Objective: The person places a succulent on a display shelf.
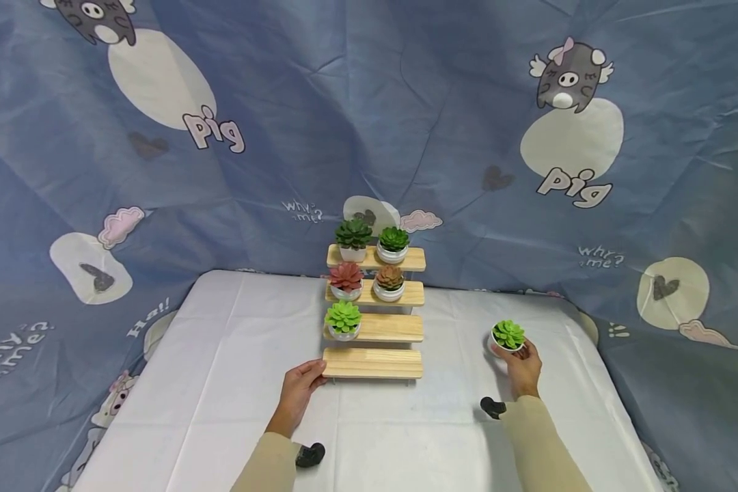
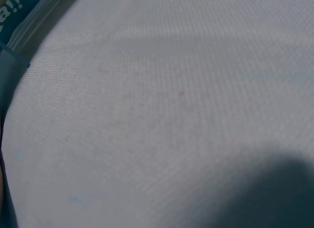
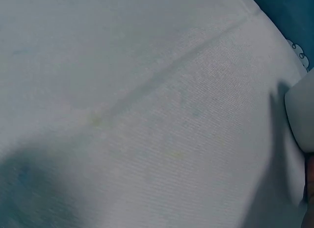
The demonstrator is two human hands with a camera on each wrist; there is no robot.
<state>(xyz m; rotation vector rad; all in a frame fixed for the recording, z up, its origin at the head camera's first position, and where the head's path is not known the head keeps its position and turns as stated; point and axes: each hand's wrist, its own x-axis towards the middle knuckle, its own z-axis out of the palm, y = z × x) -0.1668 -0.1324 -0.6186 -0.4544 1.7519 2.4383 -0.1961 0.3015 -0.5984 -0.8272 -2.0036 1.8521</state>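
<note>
In the head view my left hand (image 1: 301, 384) pinches the left end of the lowest board of a tiered wooden plant stand (image 1: 372, 364). Off to the right, my right hand (image 1: 523, 369) grips a bright green potted succulent (image 1: 508, 335) by its white pot. The side of that white pot (image 3: 301, 115) shows at the right edge of the right wrist view. On the top board are a dark green succulent (image 1: 353, 236) and a green succulent (image 1: 393, 240). A red succulent (image 1: 346, 277) and an orange-brown succulent (image 1: 389, 279) share the second board. A light green succulent (image 1: 343, 318) occupies the third board's left end.
A white cloth (image 1: 234, 396) covers the table under the stand. Behind and beside the table hangs a blue curtain (image 1: 320, 123) printed with pigs. Dark knobs (image 1: 309, 455) stick out beside both sleeves. Mostly white cloth (image 2: 162, 100) fills the left wrist view.
</note>
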